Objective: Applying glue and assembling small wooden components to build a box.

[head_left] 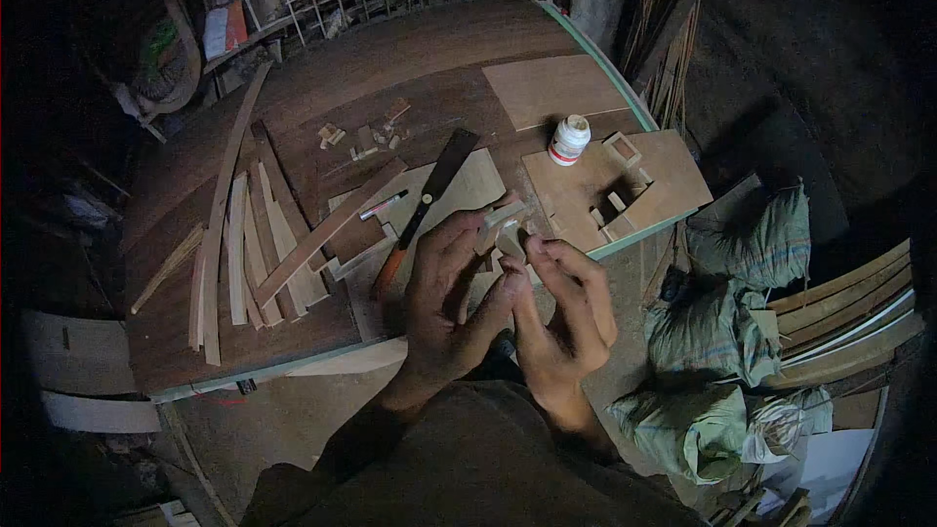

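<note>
Both my hands are raised together in front of my chest, above the near edge of the table. My left hand point(452, 278) is closed around a small pale wooden piece point(501, 214). My right hand point(563, 298) pinches another small wooden piece point(509, 243) right against it. A white smear shows where the two pieces meet; fingers hide part of both. Left of my hands lies a folding-saw-like tool point(429, 193) with a dark blade and an orange handle. Near it a pen point(384, 205) rests by a thin pale board point(459, 185).
Wooden strips point(239, 244) are spread across the table's left side. Small wood offcuts point(361, 141) lie farther back. At right, an open white bottle point(569, 141) and small wooden frames point(622, 149) stand on a plywood sheet point(673, 176). Woven sacks point(698, 332) sit on the floor at right.
</note>
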